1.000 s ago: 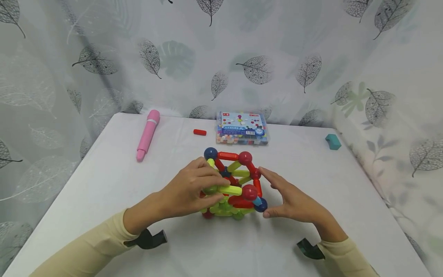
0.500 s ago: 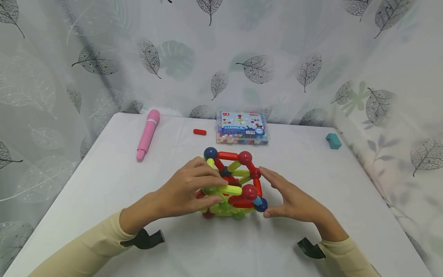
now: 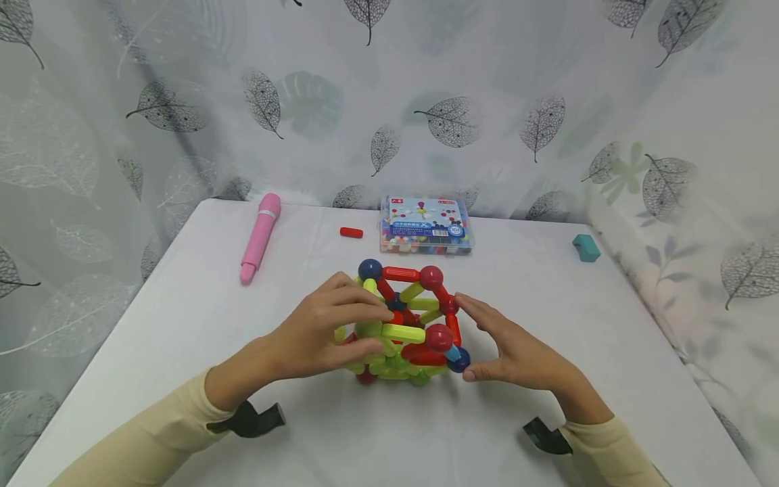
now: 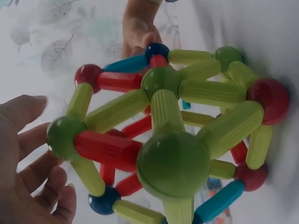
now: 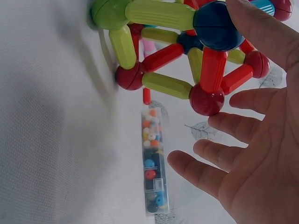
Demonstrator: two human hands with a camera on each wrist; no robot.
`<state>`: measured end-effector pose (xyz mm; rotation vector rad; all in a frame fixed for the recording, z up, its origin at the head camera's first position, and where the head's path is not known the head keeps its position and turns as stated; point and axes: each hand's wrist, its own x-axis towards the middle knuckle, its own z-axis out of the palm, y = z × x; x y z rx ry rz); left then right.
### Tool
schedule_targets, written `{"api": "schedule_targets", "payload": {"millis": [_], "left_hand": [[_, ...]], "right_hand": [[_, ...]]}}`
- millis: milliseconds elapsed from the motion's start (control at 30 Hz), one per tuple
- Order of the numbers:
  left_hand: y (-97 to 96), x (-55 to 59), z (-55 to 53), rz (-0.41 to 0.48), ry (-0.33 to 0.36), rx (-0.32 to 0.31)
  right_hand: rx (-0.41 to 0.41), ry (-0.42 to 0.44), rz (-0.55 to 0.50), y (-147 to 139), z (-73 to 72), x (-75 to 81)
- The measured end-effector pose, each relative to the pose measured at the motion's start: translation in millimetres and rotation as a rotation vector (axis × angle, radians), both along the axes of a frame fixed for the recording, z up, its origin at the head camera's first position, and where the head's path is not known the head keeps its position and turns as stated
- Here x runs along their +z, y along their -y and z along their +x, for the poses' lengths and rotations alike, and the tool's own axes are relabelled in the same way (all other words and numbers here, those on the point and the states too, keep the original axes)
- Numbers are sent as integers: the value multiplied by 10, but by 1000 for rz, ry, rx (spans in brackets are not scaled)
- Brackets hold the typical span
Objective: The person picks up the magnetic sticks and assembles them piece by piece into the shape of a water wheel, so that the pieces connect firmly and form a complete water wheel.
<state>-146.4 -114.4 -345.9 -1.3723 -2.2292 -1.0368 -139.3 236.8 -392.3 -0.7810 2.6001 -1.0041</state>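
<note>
A cage-like frame of magnetic sticks [image 3: 404,333] and balls, in red, yellow-green and blue, stands on the white table. My left hand [image 3: 331,331] is at its left side with the fingers loosely bent. In the left wrist view its fingertips lie right at a green ball [image 4: 65,138], while the thumb stands apart. At the right side, my right hand [image 3: 517,352] spreads thumb and fingers nearly straight. Its thumb touches a blue ball [image 5: 217,25], and a fingertip is at a red ball [image 5: 207,99].
Behind the frame lie a clear box [image 3: 426,226] of coloured parts and a loose red stick [image 3: 351,233]. A pink pen-shaped thing [image 3: 261,237] lies at the back left. Toward the back right sits a teal block [image 3: 586,249]. A leaf-patterned curtain [image 3: 341,101] surrounds the table.
My left hand has drawn slightly left, its fingertips sliding off the front yellow-green stick and uncovering more of the green ball. The right hand and the frame stay put.
</note>
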Motion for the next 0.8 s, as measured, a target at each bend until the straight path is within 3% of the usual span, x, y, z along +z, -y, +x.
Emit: {"api": "schedule_targets", "payload": {"millis": [100, 167, 233, 333, 467, 600, 800], "left_hand": [[45, -18, -154, 63, 84, 79], [81, -62, -350, 108, 183, 183], [119, -137, -633, 120, 290, 315], [171, -312, -1146, 71, 421, 487], [218, -590, -1748, -147, 533, 638], [193, -789, -2108, -364, 630, 679], [100, -880, -2330, -514, 621, 651]], "right_hand": [[-3, -6, 3, -17, 0, 0], [-4, -12, 2, -28, 0, 0], [-7, -16, 0, -38, 0, 0], [-10, -15, -9, -47, 1, -3], [-4, -6, -18, -34, 2, -17], [0, 3, -23, -15, 13, -18], [-1, -2, -22, -8, 23, -3]]}}
